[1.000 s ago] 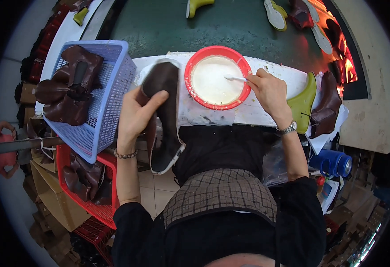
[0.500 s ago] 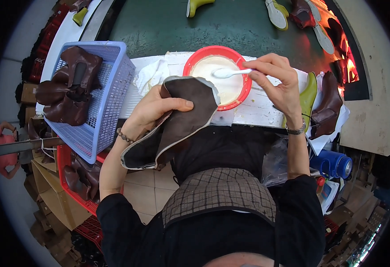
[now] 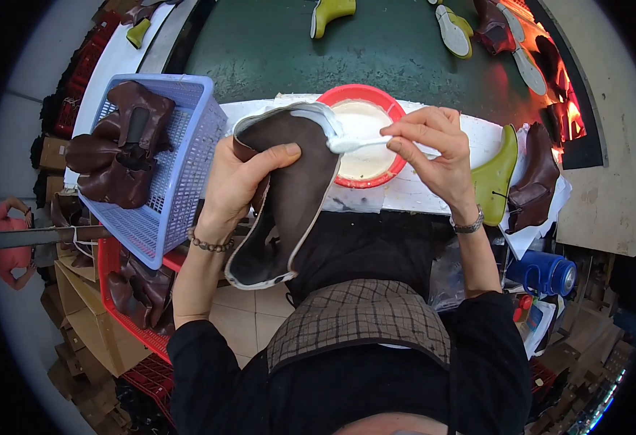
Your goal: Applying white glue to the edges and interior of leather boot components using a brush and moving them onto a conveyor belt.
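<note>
My left hand (image 3: pixel 242 170) is closed on a dark brown boot upper (image 3: pixel 300 170), thumb on its face and fingers behind it. White paste shows along the upper's far edge. In my right hand (image 3: pixel 434 148) a white brush (image 3: pixel 361 143), shaped like a toothbrush, is pinched by its handle. The brush head touches the upper's edge on the right side. Behind them stands a red bowl (image 3: pixel 398 116) of creamy white paste (image 3: pixel 358 119), partly hidden by the upper and brush.
On the left, a blue plastic basket (image 3: pixel 187 156) holds several brown boot uppers (image 3: pixel 126 145). A green boot (image 3: pixel 496 174) and a brown boot (image 3: pixel 535 177) stand at right. Beyond the white worktop lies a dark green surface (image 3: pixel 383 58) with more boots. A blue bottle (image 3: pixel 546 274) sits lower right.
The brush has moved from over the bowl leftward and nearer onto the upper's edge. My left hand has turned the upper more upright and shifted it slightly left.
</note>
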`<state>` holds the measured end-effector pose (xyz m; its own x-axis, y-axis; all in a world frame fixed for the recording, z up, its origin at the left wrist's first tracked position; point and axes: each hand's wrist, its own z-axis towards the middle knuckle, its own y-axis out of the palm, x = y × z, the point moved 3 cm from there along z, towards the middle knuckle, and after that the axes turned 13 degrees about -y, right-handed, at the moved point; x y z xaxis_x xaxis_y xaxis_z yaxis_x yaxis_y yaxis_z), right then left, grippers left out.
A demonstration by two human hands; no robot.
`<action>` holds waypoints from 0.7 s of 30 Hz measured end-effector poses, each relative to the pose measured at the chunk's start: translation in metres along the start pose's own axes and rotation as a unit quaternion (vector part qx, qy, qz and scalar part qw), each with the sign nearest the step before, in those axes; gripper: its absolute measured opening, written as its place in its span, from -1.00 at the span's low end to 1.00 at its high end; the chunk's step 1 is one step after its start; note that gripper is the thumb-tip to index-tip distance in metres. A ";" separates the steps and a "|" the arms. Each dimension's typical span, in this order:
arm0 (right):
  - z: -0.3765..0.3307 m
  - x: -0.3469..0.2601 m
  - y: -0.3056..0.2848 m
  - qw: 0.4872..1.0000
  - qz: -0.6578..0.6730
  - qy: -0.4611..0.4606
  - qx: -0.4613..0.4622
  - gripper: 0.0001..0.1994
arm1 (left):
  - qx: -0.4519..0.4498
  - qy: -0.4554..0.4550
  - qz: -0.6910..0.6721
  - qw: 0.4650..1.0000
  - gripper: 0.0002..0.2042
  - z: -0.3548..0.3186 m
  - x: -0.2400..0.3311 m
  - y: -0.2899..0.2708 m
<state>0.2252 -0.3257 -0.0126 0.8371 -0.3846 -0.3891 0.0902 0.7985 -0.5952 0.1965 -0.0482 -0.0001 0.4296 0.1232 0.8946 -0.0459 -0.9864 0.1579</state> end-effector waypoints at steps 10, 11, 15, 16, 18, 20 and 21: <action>0.015 0.019 0.000 0.999 0.046 -0.009 -0.016 -0.88 | -0.050 -0.037 0.050 0.997 -0.74 0.001 0.004 0.001; 0.019 0.019 0.005 0.999 0.047 -0.009 -0.015 -0.88 | -0.057 -0.042 0.098 0.993 -0.74 0.000 0.002 -0.003; 0.031 0.016 0.021 0.977 0.177 0.084 0.087 -0.80 | 0.051 0.099 0.113 0.987 -0.75 0.011 0.028 -0.008; 0.036 -0.001 0.026 0.968 0.209 0.119 0.072 -0.67 | 0.058 0.121 0.112 0.985 -0.74 0.015 0.038 -0.010; 0.037 -0.024 0.047 0.944 0.288 0.158 0.026 -0.38 | 0.089 0.165 0.113 0.976 -0.76 0.033 0.049 -0.014; 0.041 -0.046 0.071 0.960 0.273 0.047 0.043 -0.43 | 0.108 0.167 0.093 0.976 -0.76 0.050 0.059 -0.014; 0.040 -0.056 0.076 0.958 0.277 0.073 0.026 -0.50 | 0.128 0.137 0.095 0.978 -0.74 0.058 0.063 -0.020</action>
<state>0.2066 -0.2248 -0.0072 0.6802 0.0465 -0.7316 -0.3154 0.9194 -0.2349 0.2766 -0.0272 0.0289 0.1768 -0.0752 0.9814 0.1410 -0.9849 -0.1009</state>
